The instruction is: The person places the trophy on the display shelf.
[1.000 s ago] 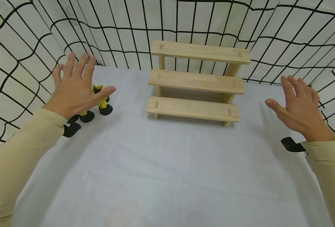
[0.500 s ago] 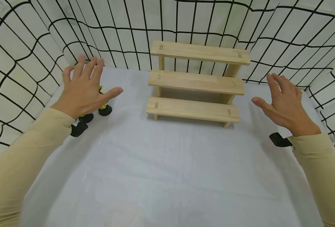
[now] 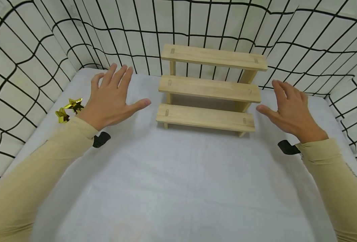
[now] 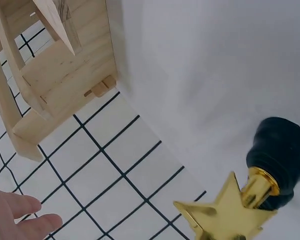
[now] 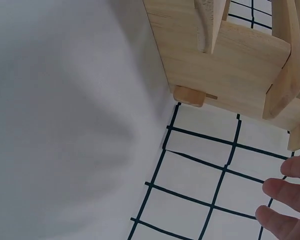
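Note:
A three-step wooden shelf [image 3: 208, 88] stands on the white cloth near the back. To its left my left hand [image 3: 112, 99] hovers with fingers spread and thumb out, holding nothing. My right hand [image 3: 293, 112] is just off the shelf's right end, its fingers extended and nothing in it. Gold star trophies [image 3: 75, 105] show partly behind my left wrist; the forearm hides their lower parts. In the left wrist view, one gold star [image 4: 230, 212] on a black base [image 4: 277, 155] is close up. Neither hand touches the shelf.
Black wire grid panels [image 3: 130, 37] over pale sheeting enclose the back and both sides. White cloth [image 3: 181, 188] covers the surface, with faint creases in front. Dark wrist mounts [image 3: 101, 139] sit by both cuffs.
Both hands have moved inward toward the shelf, the left to the right and the right to the left. The left arm now uncovers gold stars that it hid before. The shelf stays put.

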Demonstrator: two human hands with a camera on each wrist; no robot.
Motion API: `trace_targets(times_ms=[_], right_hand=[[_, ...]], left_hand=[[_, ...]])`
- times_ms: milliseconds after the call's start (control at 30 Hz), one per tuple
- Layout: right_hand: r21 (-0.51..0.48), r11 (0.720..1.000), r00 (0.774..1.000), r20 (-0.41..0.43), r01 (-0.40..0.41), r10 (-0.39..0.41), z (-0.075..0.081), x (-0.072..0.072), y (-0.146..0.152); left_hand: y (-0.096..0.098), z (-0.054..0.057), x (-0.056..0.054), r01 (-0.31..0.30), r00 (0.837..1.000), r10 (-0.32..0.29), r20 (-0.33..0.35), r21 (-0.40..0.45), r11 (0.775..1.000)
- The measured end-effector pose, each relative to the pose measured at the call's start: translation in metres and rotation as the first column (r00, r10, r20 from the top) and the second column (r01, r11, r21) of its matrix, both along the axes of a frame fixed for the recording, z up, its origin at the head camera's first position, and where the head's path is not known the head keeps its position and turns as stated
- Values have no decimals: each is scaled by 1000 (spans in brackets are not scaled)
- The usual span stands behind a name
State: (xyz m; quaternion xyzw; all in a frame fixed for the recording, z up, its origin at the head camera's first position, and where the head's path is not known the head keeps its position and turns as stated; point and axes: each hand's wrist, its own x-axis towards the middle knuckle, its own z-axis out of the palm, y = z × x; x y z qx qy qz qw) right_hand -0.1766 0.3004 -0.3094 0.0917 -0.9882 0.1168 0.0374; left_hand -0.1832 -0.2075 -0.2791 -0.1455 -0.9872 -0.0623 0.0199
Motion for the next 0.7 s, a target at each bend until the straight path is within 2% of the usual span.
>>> trace_targets(times_ms=[400, 700], right_hand=[[-2, 998, 998, -23, -58, 58, -2, -11, -14], [10, 996, 994, -50, -93, 94, -3, -20, -20]], left_hand=[[23, -8, -18, 31, 999, -31, 10, 26, 999], [44, -14, -28, 70, 997, -70, 13, 37, 997]])
